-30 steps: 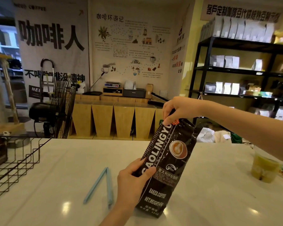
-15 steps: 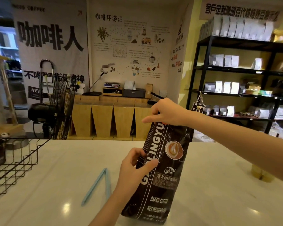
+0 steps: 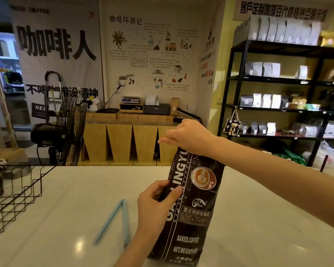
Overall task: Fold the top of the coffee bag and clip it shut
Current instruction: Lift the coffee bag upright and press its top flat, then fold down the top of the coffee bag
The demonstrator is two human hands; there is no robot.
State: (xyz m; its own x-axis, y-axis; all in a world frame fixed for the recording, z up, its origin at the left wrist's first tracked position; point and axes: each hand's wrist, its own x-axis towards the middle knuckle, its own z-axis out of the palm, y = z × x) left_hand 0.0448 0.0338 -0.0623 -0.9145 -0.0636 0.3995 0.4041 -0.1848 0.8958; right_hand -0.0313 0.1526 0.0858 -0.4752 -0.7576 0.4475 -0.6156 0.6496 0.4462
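White counter (image 3: 258, 218), blue clip (image 3: 112, 222), coffee bag (image 3: 189, 212)

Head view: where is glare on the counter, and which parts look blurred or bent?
Head view: round lamp glare lies on the white glossy counter beside the pale blue plastic bag clip; the black metal shelf leans from wide-angle distortion; the black printed coffee bag reads fairly sharp.

A white counter (image 3: 258, 218) reflects ceiling lights. Behind it, printed wall banners (image 3: 150, 54), a wooden cabinet (image 3: 120, 139), a black fan (image 3: 69, 128), and black shelving (image 3: 278, 79) with pouches.
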